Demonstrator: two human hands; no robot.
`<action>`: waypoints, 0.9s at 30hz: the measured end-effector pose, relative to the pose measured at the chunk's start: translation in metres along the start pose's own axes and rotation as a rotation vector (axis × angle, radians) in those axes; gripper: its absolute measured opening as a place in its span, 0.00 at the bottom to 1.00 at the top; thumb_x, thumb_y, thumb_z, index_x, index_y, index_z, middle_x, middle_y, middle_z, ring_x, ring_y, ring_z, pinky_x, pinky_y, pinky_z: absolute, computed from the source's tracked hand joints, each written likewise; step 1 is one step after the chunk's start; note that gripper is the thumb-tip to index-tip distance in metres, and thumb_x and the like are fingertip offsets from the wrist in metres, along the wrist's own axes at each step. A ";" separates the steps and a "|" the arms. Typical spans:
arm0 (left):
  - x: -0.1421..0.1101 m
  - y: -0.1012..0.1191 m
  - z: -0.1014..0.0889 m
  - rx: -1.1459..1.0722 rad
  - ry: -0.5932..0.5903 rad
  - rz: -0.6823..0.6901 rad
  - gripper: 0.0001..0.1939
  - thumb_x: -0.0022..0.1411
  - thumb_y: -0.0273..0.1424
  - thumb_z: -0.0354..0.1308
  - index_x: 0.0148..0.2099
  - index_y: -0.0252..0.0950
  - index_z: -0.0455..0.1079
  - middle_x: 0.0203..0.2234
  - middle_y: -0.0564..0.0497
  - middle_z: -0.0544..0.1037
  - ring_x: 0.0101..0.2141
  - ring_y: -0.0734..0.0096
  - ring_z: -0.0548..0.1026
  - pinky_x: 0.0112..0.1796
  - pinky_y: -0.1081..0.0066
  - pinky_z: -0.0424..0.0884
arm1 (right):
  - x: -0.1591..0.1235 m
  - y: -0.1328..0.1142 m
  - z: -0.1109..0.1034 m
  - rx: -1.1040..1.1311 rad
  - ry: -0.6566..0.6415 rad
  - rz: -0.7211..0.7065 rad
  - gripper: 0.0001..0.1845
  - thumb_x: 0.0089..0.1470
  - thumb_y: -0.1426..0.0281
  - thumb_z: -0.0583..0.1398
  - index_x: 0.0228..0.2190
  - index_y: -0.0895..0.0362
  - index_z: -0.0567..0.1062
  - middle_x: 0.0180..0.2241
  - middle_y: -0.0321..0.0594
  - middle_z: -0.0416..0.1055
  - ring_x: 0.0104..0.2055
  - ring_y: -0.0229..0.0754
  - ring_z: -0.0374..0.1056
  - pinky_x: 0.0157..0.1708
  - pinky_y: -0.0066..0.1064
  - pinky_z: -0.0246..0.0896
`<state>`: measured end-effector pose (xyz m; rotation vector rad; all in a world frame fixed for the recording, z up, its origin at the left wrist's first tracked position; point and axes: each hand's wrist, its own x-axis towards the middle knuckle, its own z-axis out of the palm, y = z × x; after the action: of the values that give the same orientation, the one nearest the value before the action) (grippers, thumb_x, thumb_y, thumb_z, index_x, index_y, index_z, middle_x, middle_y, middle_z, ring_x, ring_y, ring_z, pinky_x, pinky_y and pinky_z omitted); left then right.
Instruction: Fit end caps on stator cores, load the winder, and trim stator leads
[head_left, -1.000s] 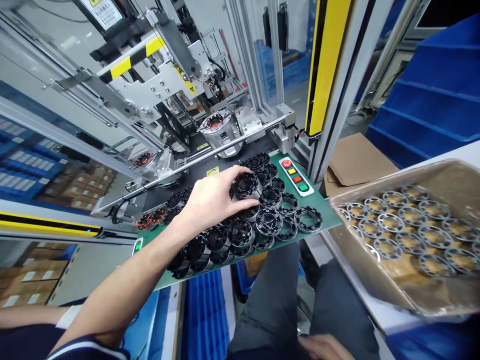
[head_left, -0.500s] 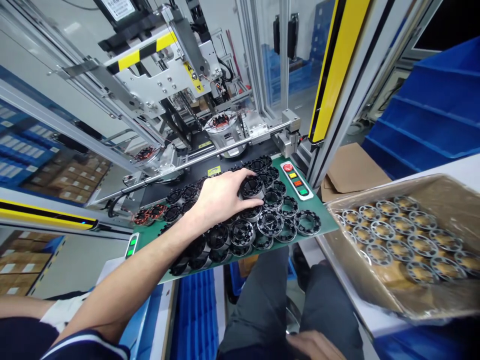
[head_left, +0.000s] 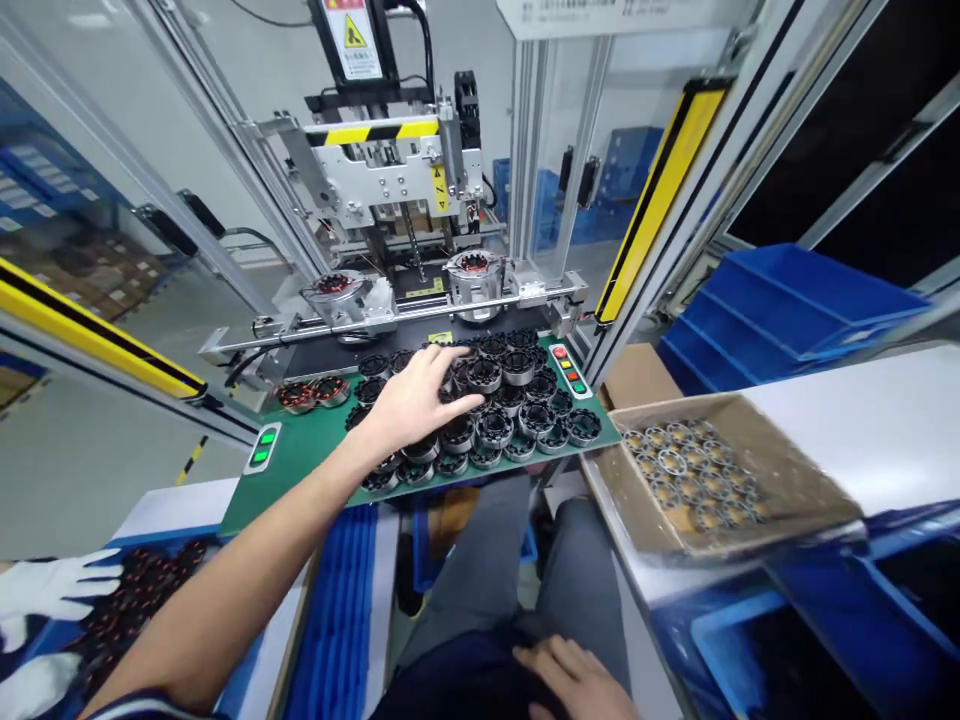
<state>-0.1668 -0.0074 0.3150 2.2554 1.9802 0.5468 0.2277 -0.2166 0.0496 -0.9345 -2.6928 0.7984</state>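
Many black-topped metal rings (head_left: 495,428) crowd the green bench (head_left: 300,480) in the head view, some stacked on others. Two copper-wound rings (head_left: 330,390) sit at its left end, and a button panel (head_left: 570,372) is set into its right. Behind stands a metal-framed machine (head_left: 390,175) between yellow-and-black posts. To the right, a cardboard box (head_left: 787,470) of bare silver rings rests on a white surface (head_left: 892,430), with blue bins (head_left: 780,320) beyond it; at lower left, a co-worker's white-gloved hand (head_left: 60,588) is over dark parts (head_left: 135,610).

The ring nearest the left hand (head_left: 469,380) lies on top of the pile, just beside the fingertips. It has no long axis; its open face points up, its central axis roughly upright. The left hand's thumb and fingers are spread apart. The right hand (head_left: 574,680) rests at the lap, partly cut off; whether its fingers hold anything cannot be told.

Half a second earlier, the left fingers were closed around a ring; now they are parted. The view has swung, and the co-worker's glove now shows fully.
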 end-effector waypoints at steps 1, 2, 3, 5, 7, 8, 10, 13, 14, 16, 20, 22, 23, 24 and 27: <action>-0.026 -0.006 -0.002 -0.028 0.052 -0.025 0.37 0.80 0.56 0.65 0.78 0.39 0.70 0.69 0.38 0.80 0.71 0.41 0.78 0.71 0.43 0.77 | -0.004 -0.008 -0.002 0.005 -0.020 0.026 0.39 0.60 0.69 0.78 0.69 0.35 0.83 0.54 0.31 0.91 0.50 0.47 0.91 0.51 0.28 0.86; -0.054 -0.011 -0.001 -0.057 0.110 -0.053 0.33 0.81 0.54 0.64 0.76 0.40 0.72 0.68 0.39 0.80 0.70 0.44 0.78 0.72 0.45 0.76 | -0.007 -0.017 -0.005 0.013 -0.037 0.053 0.40 0.58 0.72 0.77 0.68 0.35 0.84 0.55 0.32 0.91 0.51 0.47 0.91 0.53 0.28 0.86; -0.083 -0.014 0.002 -0.083 0.174 -0.081 0.30 0.82 0.52 0.64 0.74 0.41 0.73 0.67 0.39 0.80 0.70 0.46 0.78 0.72 0.47 0.76 | -0.010 -0.025 -0.010 0.023 -0.049 0.082 0.40 0.57 0.74 0.77 0.68 0.35 0.85 0.56 0.32 0.91 0.53 0.48 0.91 0.54 0.29 0.86; -0.141 -0.017 0.017 -0.158 0.343 -0.165 0.22 0.83 0.48 0.62 0.68 0.43 0.76 0.63 0.41 0.81 0.66 0.49 0.80 0.69 0.50 0.78 | -0.015 -0.043 -0.022 0.047 -0.053 0.146 0.38 0.59 0.74 0.74 0.67 0.36 0.86 0.60 0.34 0.91 0.57 0.50 0.91 0.58 0.30 0.86; -0.192 -0.017 0.038 -0.200 0.431 -0.235 0.16 0.84 0.44 0.59 0.62 0.42 0.77 0.58 0.40 0.82 0.61 0.48 0.82 0.66 0.47 0.81 | -0.017 -0.058 -0.041 0.072 -0.036 0.207 0.31 0.65 0.71 0.72 0.66 0.37 0.87 0.62 0.36 0.90 0.62 0.51 0.89 0.62 0.34 0.85; -0.212 -0.015 0.049 -0.218 0.449 -0.260 0.14 0.83 0.43 0.59 0.60 0.42 0.78 0.55 0.41 0.83 0.59 0.48 0.83 0.63 0.47 0.82 | -0.016 -0.064 -0.053 0.082 -0.019 0.235 0.28 0.69 0.68 0.70 0.66 0.38 0.87 0.62 0.36 0.89 0.65 0.52 0.87 0.64 0.36 0.84; -0.241 -0.010 0.066 -0.250 0.453 -0.291 0.10 0.82 0.41 0.60 0.55 0.43 0.79 0.51 0.43 0.84 0.55 0.48 0.85 0.60 0.46 0.84 | -0.011 -0.071 -0.081 0.095 0.027 0.273 0.23 0.76 0.64 0.66 0.67 0.41 0.86 0.62 0.39 0.89 0.67 0.51 0.86 0.65 0.38 0.84; -0.251 -0.002 0.073 -0.283 0.435 -0.284 0.09 0.82 0.40 0.61 0.51 0.44 0.80 0.48 0.45 0.86 0.54 0.50 0.86 0.59 0.48 0.84 | 0.010 -0.069 -0.126 0.091 0.120 0.285 0.21 0.81 0.61 0.61 0.66 0.47 0.86 0.59 0.44 0.89 0.61 0.50 0.87 0.62 0.39 0.84; -0.247 0.000 0.071 -0.288 0.429 -0.267 0.09 0.83 0.40 0.61 0.51 0.43 0.81 0.48 0.45 0.87 0.54 0.51 0.86 0.60 0.49 0.84 | 0.020 -0.066 -0.140 0.085 0.155 0.278 0.21 0.81 0.61 0.60 0.65 0.49 0.86 0.58 0.46 0.88 0.59 0.49 0.87 0.61 0.40 0.84; -0.231 0.006 0.063 -0.288 0.417 -0.221 0.10 0.84 0.39 0.62 0.51 0.43 0.82 0.48 0.45 0.88 0.54 0.53 0.85 0.60 0.51 0.83 | 0.045 -0.056 -0.166 0.066 0.230 0.262 0.22 0.83 0.59 0.58 0.65 0.51 0.85 0.56 0.47 0.87 0.55 0.49 0.86 0.61 0.42 0.83; -0.184 0.021 0.053 -0.239 0.375 -0.117 0.11 0.85 0.37 0.62 0.50 0.42 0.85 0.47 0.46 0.88 0.52 0.56 0.84 0.58 0.55 0.82 | 0.108 -0.032 -0.207 0.009 0.361 0.266 0.26 0.82 0.53 0.61 0.68 0.54 0.81 0.50 0.45 0.85 0.46 0.45 0.83 0.55 0.43 0.82; -0.156 0.029 0.057 -0.191 0.334 -0.065 0.09 0.85 0.37 0.64 0.53 0.43 0.87 0.48 0.46 0.88 0.52 0.55 0.83 0.58 0.54 0.82 | 0.142 -0.018 -0.221 -0.021 0.394 0.291 0.27 0.82 0.50 0.63 0.68 0.55 0.80 0.46 0.42 0.84 0.43 0.44 0.81 0.52 0.44 0.82; -0.142 0.033 0.061 -0.163 0.311 -0.043 0.09 0.84 0.38 0.66 0.55 0.44 0.87 0.50 0.45 0.88 0.54 0.53 0.82 0.58 0.53 0.81 | 0.158 -0.012 -0.226 -0.034 0.398 0.306 0.27 0.81 0.50 0.64 0.67 0.56 0.80 0.45 0.41 0.84 0.42 0.43 0.81 0.51 0.44 0.82; -0.128 0.037 0.066 -0.134 0.286 -0.023 0.10 0.83 0.38 0.67 0.58 0.45 0.88 0.52 0.44 0.88 0.55 0.51 0.82 0.59 0.51 0.81 | 0.173 -0.006 -0.229 -0.045 0.394 0.319 0.27 0.81 0.49 0.64 0.65 0.56 0.80 0.44 0.40 0.83 0.41 0.43 0.80 0.50 0.44 0.83; -0.092 0.042 0.079 -0.048 0.209 0.008 0.16 0.82 0.38 0.68 0.66 0.47 0.86 0.59 0.39 0.85 0.62 0.45 0.79 0.66 0.44 0.77 | 0.204 0.007 -0.234 -0.053 0.347 0.334 0.25 0.80 0.49 0.65 0.62 0.55 0.82 0.42 0.38 0.83 0.40 0.43 0.80 0.49 0.42 0.82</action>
<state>-0.1103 -0.0908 0.2348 2.2611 2.0239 0.8533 0.1490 0.0145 0.2417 -1.4141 -2.3005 0.5554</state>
